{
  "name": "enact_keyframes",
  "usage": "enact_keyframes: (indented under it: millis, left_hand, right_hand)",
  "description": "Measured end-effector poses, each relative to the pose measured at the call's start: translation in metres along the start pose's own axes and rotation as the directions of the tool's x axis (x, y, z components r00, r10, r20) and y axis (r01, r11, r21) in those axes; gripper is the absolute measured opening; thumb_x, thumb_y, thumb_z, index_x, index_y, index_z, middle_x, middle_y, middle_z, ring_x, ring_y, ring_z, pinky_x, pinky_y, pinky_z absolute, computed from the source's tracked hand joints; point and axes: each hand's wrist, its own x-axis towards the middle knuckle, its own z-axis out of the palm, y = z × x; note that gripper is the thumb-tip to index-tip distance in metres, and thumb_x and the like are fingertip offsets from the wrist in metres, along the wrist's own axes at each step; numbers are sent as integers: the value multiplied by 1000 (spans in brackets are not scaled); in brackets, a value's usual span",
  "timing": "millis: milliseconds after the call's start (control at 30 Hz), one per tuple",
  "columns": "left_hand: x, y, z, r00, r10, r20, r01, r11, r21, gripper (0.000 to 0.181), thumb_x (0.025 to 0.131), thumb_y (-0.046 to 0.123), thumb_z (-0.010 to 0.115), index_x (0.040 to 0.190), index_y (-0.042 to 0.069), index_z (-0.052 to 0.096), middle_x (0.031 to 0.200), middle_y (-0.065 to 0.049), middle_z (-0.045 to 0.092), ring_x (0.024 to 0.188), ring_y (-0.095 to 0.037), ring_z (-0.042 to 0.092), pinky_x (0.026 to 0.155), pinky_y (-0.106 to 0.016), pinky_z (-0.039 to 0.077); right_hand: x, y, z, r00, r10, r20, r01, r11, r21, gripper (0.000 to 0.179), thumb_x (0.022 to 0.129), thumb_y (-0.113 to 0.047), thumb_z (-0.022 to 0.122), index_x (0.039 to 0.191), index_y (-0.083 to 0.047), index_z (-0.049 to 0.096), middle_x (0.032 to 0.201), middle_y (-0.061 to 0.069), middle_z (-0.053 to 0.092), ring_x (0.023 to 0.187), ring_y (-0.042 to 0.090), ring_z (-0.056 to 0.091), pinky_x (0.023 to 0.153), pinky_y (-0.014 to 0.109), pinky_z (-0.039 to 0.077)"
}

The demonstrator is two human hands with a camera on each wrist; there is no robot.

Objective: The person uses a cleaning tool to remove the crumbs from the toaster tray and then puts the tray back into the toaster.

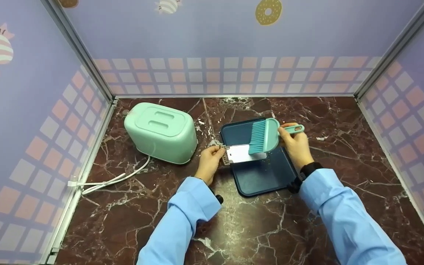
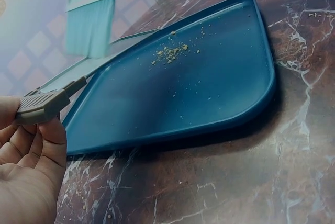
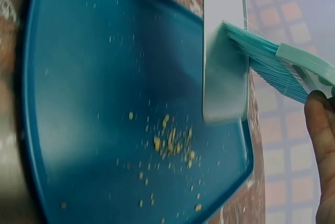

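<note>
Between thumb and fingers, my left hand (image 1: 209,162) pinches the brown ribbed end of a flat metal crumb tray (image 1: 237,154). The metal plate extends to the right over a dark blue serving tray (image 1: 261,180). My right hand (image 1: 299,148) grips the handle of a mint hand brush (image 1: 272,133), whose blue bristles (image 3: 261,59) lie against the plate's surface. Yellowish crumbs (image 3: 170,143) are scattered on the blue tray, most of them in one small cluster, as the left wrist view also shows.
A mint green toaster (image 1: 160,134) with a lidded top stands left of my left hand. Its white cord (image 1: 123,176) runs to the left wall. Panels with printed squares enclose the marbled tabletop (image 1: 131,221) on the left, back and right.
</note>
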Motion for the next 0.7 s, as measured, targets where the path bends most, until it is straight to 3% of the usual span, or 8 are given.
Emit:
enact_keyframes:
  millis: [100, 267, 433, 700]
  left_hand:
    - [1, 0, -3, 1000, -10, -7, 10, 1000, 20, 23, 106, 12, 57, 119, -4, 67, 83, -2, 57, 69, -13, 50, 69, -34, 44]
    - [1, 3, -4, 999, 23, -30, -22, 998, 62, 25, 105, 10, 58, 119, -8, 66, 92, -6, 62, 78, -14, 51, 73, -31, 45]
    - [3, -1, -6, 999, 15, -34, -12, 998, 69, 28, 105, 12, 59, 123, -8, 65, 95, -6, 62, 78, -15, 51, 74, -32, 45]
    - [3, -1, -7, 999, 3, -45, 0, 998, 60, 31, 105, 14, 59, 127, -8, 64, 106, -10, 64, 87, -16, 54, 78, -31, 46]
  right_hand:
    - [1, 5, -11, 1000, 12, -17, -13, 999, -42, 45, 104, -34, 61, 126, 5, 52, 100, 17, 67, 77, 11, 70, 69, 29, 59]
    - [2, 10, -26, 999, -6, -41, 1, 991, -131, 48, 105, -35, 59, 128, 6, 53, 106, 24, 66, 78, 6, 70, 69, 24, 59]
    - [3, 13, -36, 999, 1, -43, -9, 982, -189, 51, 106, -37, 57, 132, 6, 52, 111, 26, 65, 80, 4, 69, 70, 22, 58]
    - [4, 11, -41, 991, 0, -136, -34, 968, -248, 45, 106, -37, 57, 130, 1, 57, 98, 11, 65, 72, 6, 63, 64, 24, 54]
